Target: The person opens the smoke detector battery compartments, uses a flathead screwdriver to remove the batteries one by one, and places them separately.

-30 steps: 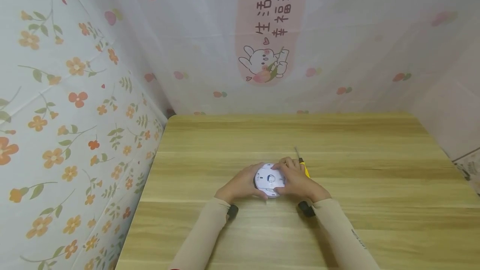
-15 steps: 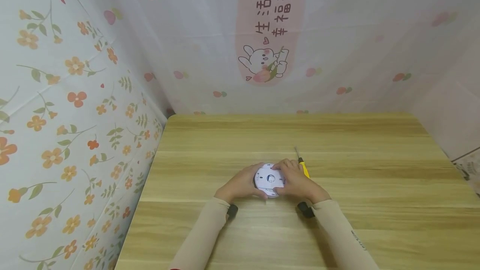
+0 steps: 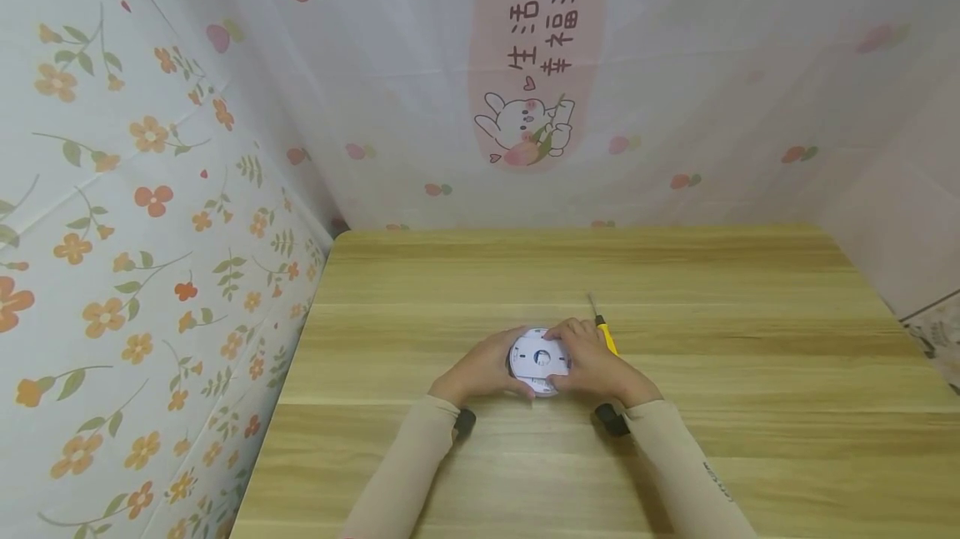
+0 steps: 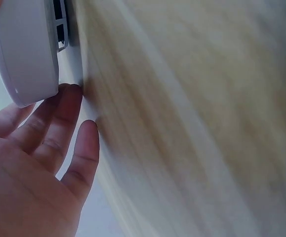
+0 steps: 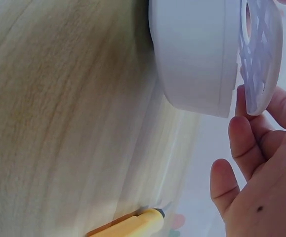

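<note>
"Where's the white housing (image 5: 192, 59)?"
"Low at the counter (image 3: 420, 314); the left hand's (image 3: 491, 362) grip curls round its nine-o'clock side, the right hand's (image 3: 588, 358) pinches the plate (image 3: 531, 363) at three."
"Which step?"
"Probably seating or loosening the plate; next likely calls for steadying the housing."
"Containers?"
"None visible; yellow screwdriver (image 3: 607, 337), two o'clock."

White disc (image 3: 532, 366) partly hidden, backdrop lettering (image 3: 527, 9) cut off

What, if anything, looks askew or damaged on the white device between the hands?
The thin plate in the right hand tilts away from the white body, leaving a gap, so it looks unseated; no damage visible.
</note>
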`<state>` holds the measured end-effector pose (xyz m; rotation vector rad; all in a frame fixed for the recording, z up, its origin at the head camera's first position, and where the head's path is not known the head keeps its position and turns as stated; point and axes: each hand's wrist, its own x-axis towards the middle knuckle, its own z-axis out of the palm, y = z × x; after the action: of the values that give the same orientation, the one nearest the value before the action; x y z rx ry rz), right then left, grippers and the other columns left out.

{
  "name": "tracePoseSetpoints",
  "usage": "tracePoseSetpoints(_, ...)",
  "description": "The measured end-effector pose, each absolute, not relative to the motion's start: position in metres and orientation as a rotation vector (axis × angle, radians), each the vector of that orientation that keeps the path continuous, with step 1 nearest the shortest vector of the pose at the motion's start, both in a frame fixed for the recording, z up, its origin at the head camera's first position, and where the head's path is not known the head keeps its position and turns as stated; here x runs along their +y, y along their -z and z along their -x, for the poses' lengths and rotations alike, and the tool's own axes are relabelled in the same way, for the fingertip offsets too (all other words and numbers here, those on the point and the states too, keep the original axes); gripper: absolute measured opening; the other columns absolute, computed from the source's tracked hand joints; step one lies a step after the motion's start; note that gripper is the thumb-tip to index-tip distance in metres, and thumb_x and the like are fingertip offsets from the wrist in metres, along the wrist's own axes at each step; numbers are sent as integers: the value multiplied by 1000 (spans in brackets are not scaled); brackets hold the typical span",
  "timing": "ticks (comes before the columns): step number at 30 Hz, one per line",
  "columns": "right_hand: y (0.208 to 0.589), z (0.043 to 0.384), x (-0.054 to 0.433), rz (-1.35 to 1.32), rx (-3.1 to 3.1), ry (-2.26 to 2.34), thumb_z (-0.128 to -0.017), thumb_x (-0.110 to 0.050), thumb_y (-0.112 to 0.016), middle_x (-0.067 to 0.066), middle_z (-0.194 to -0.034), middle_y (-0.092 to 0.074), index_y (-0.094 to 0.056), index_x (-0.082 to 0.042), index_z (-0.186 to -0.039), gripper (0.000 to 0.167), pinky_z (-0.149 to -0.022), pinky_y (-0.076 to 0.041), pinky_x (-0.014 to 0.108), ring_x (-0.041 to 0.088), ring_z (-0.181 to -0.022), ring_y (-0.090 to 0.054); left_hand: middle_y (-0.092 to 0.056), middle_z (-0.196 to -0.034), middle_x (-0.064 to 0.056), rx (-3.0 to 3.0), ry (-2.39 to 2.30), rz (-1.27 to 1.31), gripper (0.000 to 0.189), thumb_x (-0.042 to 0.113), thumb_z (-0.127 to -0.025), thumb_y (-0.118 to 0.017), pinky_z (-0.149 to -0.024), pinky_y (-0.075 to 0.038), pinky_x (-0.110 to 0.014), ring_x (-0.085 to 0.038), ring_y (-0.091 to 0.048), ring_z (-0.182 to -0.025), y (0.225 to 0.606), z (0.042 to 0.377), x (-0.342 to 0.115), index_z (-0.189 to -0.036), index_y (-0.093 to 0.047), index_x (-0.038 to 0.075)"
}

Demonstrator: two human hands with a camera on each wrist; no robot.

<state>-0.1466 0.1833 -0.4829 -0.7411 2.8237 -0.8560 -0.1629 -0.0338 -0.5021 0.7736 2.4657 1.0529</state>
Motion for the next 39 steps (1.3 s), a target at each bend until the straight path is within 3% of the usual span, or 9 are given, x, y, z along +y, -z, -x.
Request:
tracePoseSetpoints(8, 481, 145, 193, 686, 2844, 881, -67, -24, -80, 12, -115, -55, -56, 0, -118, 61, -85, -32, 35, 26, -105, -44, -49, -145, -3, 2416, -1134, -720, 105, 35, -62, -89, -114, -36, -37, -19, -47, -133, 502, 161, -35, -149, -34, 13)
tracePoseSetpoints(16, 482, 148, 210, 614, 2867, 892, -68, -24, -81, 14, -116, -57, -55, 1, -120, 63, -90, -36, 41, 28, -105, -46, -50, -145, -1, 2432, -1126, -742, 103, 36, -61, -90, -114, -36, -37, -19, -48, -133, 503, 162, -35, -147, -37, 16)
tracePoseSetpoints(39, 486, 150, 284, 335, 3020, 989, -72, -23, -77, 30, -113, -54, -53, 11, -118, 62, -79, -33, 38, 39, -101, -44, -44, -150, -6, 2443, -1097, -686, 108, 38, -61, -90, -116, -32, -43, -25, -42, -138, 500, 160, -35, -149, -34, 11)
